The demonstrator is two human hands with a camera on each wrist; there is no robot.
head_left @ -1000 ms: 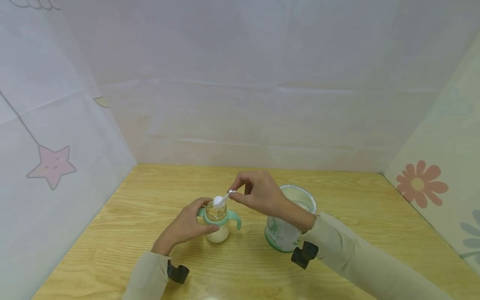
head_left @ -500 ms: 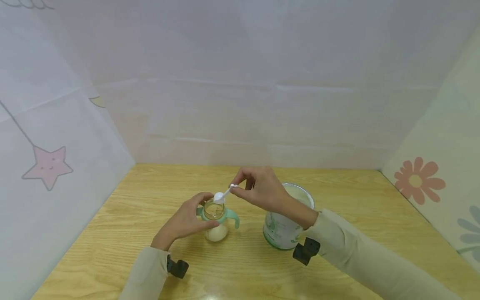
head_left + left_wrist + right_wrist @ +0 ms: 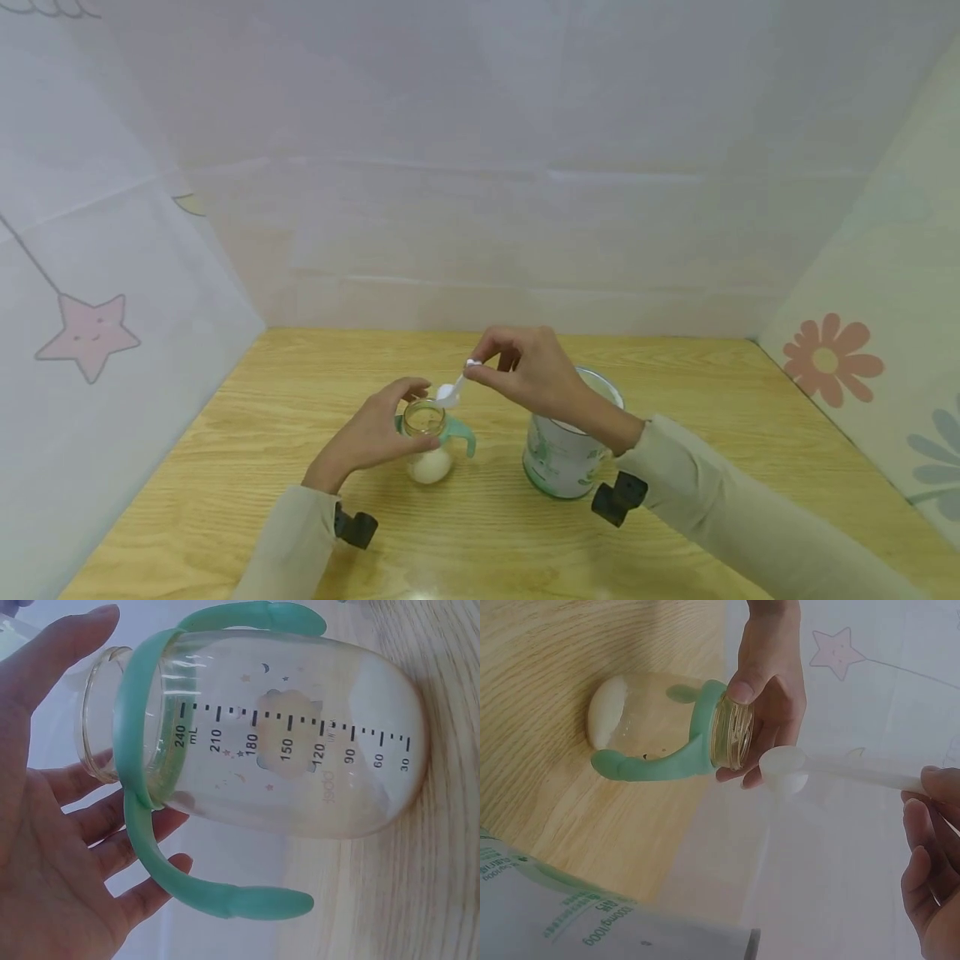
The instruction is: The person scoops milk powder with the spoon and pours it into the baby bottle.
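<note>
A clear baby bottle (image 3: 300,772) with a mint-green two-handled collar (image 3: 703,727) stands upright and uncapped on the table. Pale contents (image 3: 607,712) lie at its bottom. My left hand (image 3: 375,431) curves round its neck, with the thumb on the near side and the fingers behind. Between thumb and fingertips, my right hand (image 3: 528,371) pinches the handle end of a white measuring scoop (image 3: 448,395). The scoop's bowl hangs just above and to the right of the bottle's open mouth (image 3: 424,416). In the right wrist view the bowl (image 3: 784,771) is close to the rim.
An open white-and-green milk powder can (image 3: 562,458) stands right of the bottle, partly behind my right wrist. The wooden table (image 3: 480,542) meets printed cloth walls at the back (image 3: 480,250) and both sides. Black wrist cameras (image 3: 619,498) hang under the forearms.
My right hand has risen and moved right, bringing the scoop from over the bottle's mouth to beside it. The left hand stays at the bottle's neck.
</note>
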